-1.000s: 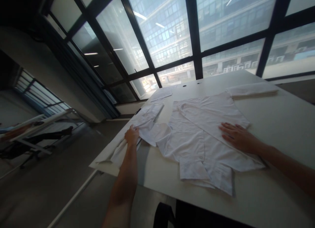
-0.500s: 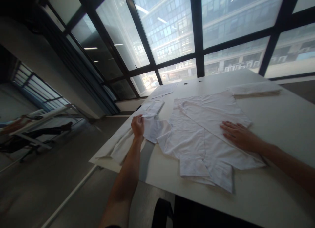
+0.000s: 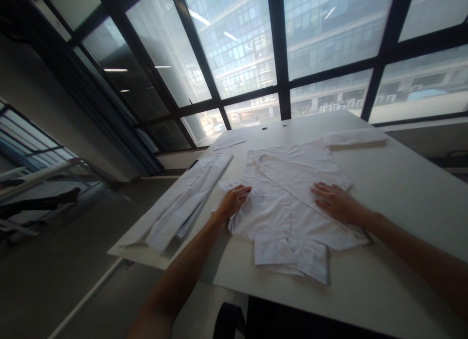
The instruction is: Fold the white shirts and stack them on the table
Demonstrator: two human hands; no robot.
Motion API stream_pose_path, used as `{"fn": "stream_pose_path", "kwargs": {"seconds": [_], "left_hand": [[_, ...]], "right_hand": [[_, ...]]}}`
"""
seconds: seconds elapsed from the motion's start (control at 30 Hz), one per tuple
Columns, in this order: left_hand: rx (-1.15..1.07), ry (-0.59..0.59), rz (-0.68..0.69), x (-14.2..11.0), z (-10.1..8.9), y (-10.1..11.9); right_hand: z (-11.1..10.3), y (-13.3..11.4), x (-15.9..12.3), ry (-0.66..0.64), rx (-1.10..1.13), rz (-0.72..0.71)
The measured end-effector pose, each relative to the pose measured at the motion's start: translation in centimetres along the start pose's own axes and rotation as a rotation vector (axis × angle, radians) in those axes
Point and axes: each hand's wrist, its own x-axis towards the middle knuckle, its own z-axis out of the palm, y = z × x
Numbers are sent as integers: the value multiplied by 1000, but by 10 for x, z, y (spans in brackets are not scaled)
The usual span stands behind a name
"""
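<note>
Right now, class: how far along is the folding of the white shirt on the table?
Done: the right sleeve lies folded across the white shirt, pinned flat by the right hand. In hand: the left hand holds the left sleeve, laid onto the body at its left edge. Left: the body is unfolded lengthwise, with its lower hem spread near the table edge. A folded stack lies beyond.
</note>
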Motion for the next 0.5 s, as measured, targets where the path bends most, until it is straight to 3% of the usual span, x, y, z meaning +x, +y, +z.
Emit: {"fn": "stream_pose_path", "kwargs": {"seconds": [0.27,0.4,0.5], "left_hand": [[1,8,4,0,2,-6],[14,162,-47,2,-4,-6],[14,367,-119,4,-14,-6]], "right_hand": [[-31,-26,21,248,324,23],[-35,-62,62,255,624,99],[-33,-99,104,171,920,269]]}}
